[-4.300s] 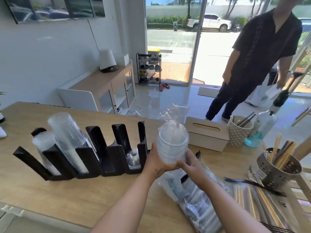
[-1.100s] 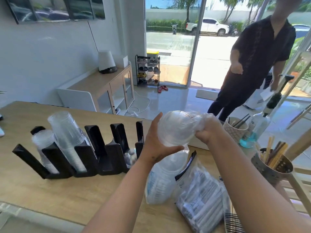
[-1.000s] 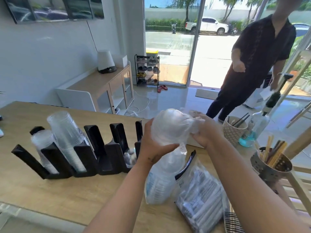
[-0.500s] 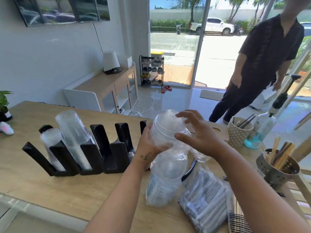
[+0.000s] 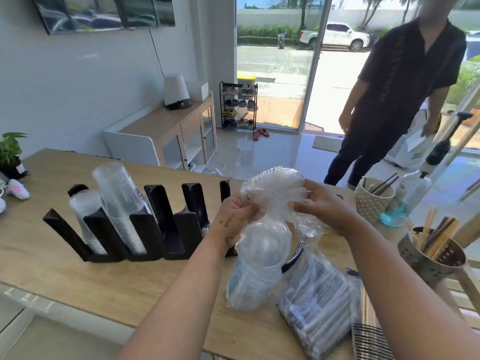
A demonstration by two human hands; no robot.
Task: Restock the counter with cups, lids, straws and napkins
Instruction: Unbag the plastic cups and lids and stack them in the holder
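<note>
A stack of clear plastic lids [image 5: 275, 185] sticks out of the top of its clear plastic bag [image 5: 259, 258], held above the wooden counter [image 5: 65, 271]. My left hand [image 5: 233, 219] grips the bag's left side just under the bare lids. My right hand [image 5: 324, 206] pinches the bag's right side, pulling the plastic down. A black slotted cup-and-lid holder [image 5: 145, 227] stands to the left, with two stacks of clear cups [image 5: 119, 201] leaning in its left slots.
Bags of wrapped straws [image 5: 317, 305] lie on the counter under my right arm. A metal holder with straws [image 5: 431, 250], a patterned cup [image 5: 374, 201] and a spray bottle [image 5: 413, 193] stand at right. A person in black [image 5: 394, 94] stands beyond the counter. A potted plant [image 5: 10, 157] sits far left.
My right hand came off the top of the stack and took the bag's right side. The plastic has been pulled down, so the top lids now stand bare above it.
</note>
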